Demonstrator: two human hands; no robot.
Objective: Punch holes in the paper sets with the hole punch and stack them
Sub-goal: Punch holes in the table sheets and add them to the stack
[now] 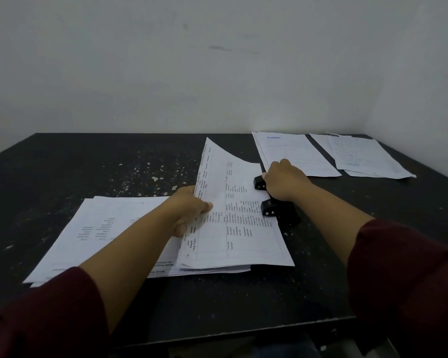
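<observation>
The paper set (233, 215) in hand lies at the middle of the black table (88, 166), printed with tables, its right edge fed into the black hole punch (274, 202) so that the punch heads sit over the margin. My left hand (192, 210) pinches the set's left edge, thumb on top and fingers curled beneath, lifting that side so the far corner curls upward; I judge this grip serves to keep the sheets together and pushed squarely into the punch throat. My right hand (285, 180) rests over the punch, fingers curled down around its lever and body between the two punch heads, apparently placed to bear down; whether the lever is already depressed I cannot tell.

Just beside the set, to the left and partly beneath it, lies a spread pile of printed sheets (101, 233), its near edge hidden by my left sleeve (49, 311). I cannot tell whether this pile is punched or waiting.

At the far right of the table, against the wall (217, 60), two further paper stacks (295, 153) lie flat side by side, a narrow strip of table between them. The nearer one passes just behind my right hand. Their tidy placement well apart from the working area suggests sets laid aside, though no holes are discernible.

The tabletop is scuffed with pale flecks.
</observation>
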